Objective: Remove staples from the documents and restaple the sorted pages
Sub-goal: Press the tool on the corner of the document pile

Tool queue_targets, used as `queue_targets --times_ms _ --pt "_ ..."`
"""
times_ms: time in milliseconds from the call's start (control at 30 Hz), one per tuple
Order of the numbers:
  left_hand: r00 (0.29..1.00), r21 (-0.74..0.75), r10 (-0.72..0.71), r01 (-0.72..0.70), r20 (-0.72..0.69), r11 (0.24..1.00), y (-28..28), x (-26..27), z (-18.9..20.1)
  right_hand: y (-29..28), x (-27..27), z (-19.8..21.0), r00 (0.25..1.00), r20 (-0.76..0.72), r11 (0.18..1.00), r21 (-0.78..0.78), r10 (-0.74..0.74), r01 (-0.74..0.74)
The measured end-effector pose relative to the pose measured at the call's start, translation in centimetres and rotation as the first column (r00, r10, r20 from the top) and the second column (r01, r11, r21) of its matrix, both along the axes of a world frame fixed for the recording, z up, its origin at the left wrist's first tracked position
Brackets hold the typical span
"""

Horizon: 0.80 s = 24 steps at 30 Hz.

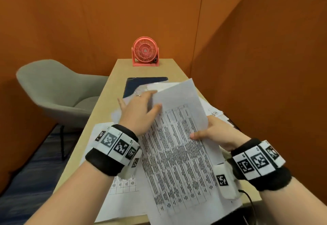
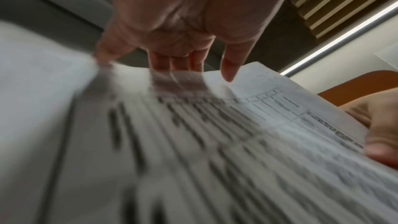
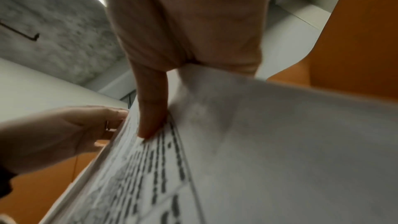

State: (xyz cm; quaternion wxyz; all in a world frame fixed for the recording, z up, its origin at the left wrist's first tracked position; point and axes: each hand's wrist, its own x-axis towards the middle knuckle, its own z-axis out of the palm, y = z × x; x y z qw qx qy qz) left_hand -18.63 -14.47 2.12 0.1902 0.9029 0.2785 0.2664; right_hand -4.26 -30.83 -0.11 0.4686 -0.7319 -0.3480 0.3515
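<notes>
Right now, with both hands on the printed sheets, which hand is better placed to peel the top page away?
Left, probably. The left hand already pinches the lifted far edge of the top page, thumb on its face. The right hand grips the stack's right edge, thumb on top, steadying it.

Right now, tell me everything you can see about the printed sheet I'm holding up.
The sheet is thin white paper printed with a dense ruled table of small black text, too blurred to read. It is lifted off the desk and tilted, its far end curling upward and showing a blank back. The left hand grips its far left edge, thumb on the printed face; the right hand pinches its right edge. Loose papers lie beneath it.
</notes>
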Motion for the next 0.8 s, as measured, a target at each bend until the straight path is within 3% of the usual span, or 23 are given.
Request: queue_targets --times_ms 167,267,333,400,533,700,733,800 --pt "0.994 -0.064 -0.068 0.073 0.081 0.995 1.0 0.7 -1.7 -0.4 0.0 -1.5 1.000 0.001 0.998 -0.053 0.019 -0.019" --pt "0.995 -0.051 -0.070 0.074 0.064 0.996 0.9 0.9 -2.5 -1.5 1.4 -1.6 0.991 0.120 0.979 -0.204 0.050 -0.025" --pt "0.995 -0.042 -0.071 0.075 0.075 0.996 0.8 0.9 -2.9 -2.1 3.8 -2.5 0.926 0.378 0.922 -0.363 0.011 0.137" --pt "0.993 -0.040 -0.073 0.077 0.091 0.996 0.6 0.9 -3.1 -2.9 5.8 -4.0 0.826 0.560 0.827 -0.495 0.068 0.267" --pt "0.994 -0.023 -0.075 0.077 0.082 0.997 0.2 1.2 -3.4 -3.2 6.7 -6.8 0.811 0.565 0.730 -0.617 0.150 0.294" --pt "0.992 -0.031 -0.074 0.077 0.100 0.997 -0.1 1.3 -3.6 -2.7 6.4 -7.2 0.678 0.675 0.678 -0.645 0.289 0.353" --pt "0.992 -0.033 -0.075 0.079 0.103 0.996 -0.2 1.3 -3.6 -2.7 6.1 -6.8 0.677 0.686 0.702 -0.619 0.267 0.351" --pt "0.989 -0.037 -0.083 0.088 0.119 0.995 -0.3 1.2 -3.6 -2.8 5.9 -5.9 0.698 0.714 0.798 -0.452 0.054 0.400"
